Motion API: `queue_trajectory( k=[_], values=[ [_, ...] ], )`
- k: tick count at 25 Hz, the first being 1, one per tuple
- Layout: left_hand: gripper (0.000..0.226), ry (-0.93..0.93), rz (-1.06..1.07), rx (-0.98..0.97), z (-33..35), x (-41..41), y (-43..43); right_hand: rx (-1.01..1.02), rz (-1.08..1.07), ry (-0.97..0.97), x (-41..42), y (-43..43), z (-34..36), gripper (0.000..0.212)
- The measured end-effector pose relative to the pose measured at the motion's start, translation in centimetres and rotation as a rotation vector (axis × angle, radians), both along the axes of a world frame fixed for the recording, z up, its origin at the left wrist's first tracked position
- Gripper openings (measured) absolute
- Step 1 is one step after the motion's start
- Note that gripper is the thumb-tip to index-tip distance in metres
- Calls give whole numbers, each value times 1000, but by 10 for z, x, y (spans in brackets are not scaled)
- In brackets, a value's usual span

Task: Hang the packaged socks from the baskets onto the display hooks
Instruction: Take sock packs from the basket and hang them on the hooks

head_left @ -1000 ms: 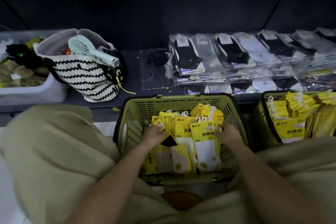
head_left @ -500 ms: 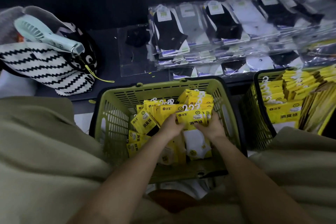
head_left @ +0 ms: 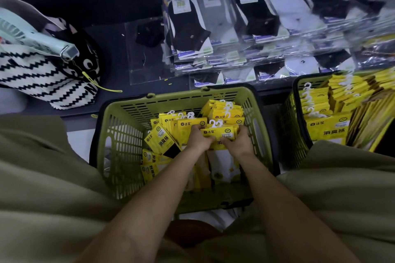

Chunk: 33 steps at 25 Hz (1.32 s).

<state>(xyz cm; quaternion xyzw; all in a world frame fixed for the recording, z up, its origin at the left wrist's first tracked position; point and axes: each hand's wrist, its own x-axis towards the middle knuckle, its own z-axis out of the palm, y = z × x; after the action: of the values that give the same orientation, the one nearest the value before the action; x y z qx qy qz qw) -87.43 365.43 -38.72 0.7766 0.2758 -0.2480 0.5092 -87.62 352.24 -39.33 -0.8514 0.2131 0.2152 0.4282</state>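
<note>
A green plastic basket (head_left: 132,113) stands in front of me, holding several yellow packaged socks with white hooks. My left hand (head_left: 198,140) and my right hand (head_left: 238,142) both grip one small bundle of yellow sock packs (head_left: 219,131) inside the basket, thumbs on its near face. A loose pack (head_left: 161,139) leans to the left of the bundle. A second green basket (head_left: 292,126) at the right is full of the same yellow packs. No display hooks are in view.
Clear-bagged black, grey and white socks (head_left: 256,28) lie stacked on the dark shelf behind the baskets. A zigzag black-and-white bag (head_left: 49,79) with a pale handheld fan (head_left: 38,38) sits at the left. My beige-clad knees flank the basket.
My hands came together from the sides of the basket and closed on one bundle of yellow packs. The view tilted down, so the hanging packs above left the frame.
</note>
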Motion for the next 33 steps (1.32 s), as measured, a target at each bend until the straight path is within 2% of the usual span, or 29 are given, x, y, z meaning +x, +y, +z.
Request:
queue_trajectory(
  k=[4,8,11,13,15,21,23,27,31,33],
  values=[
    [56,42,-7,-82,16,-2,11,-33,11,-14,1,5,16,64],
    [40,-92,77,-221,48,7,31,-113,35,-286,8,19,49,62],
    [31,-256,66,-333,79,20,43,24,-35,-417,26,25,85,46],
    [41,-369,81,-380,103,31,52,183,-56,-448,40,31,111,27],
    [47,-412,117,-423,126,43,62,298,-10,-487,53,40,134,19],
    [43,-502,45,-435,179,61,116,402,205,-525,87,73,192,12],
    [47,-560,87,-405,198,66,134,430,269,-516,99,87,213,19],
    [36,-692,157,-408,235,76,158,393,150,-571,121,116,256,34],
    [50,-749,157,-447,259,78,169,371,124,-647,122,137,281,29],
    [55,-774,139,-457,266,79,172,401,157,-632,122,136,291,20]
  ],
)
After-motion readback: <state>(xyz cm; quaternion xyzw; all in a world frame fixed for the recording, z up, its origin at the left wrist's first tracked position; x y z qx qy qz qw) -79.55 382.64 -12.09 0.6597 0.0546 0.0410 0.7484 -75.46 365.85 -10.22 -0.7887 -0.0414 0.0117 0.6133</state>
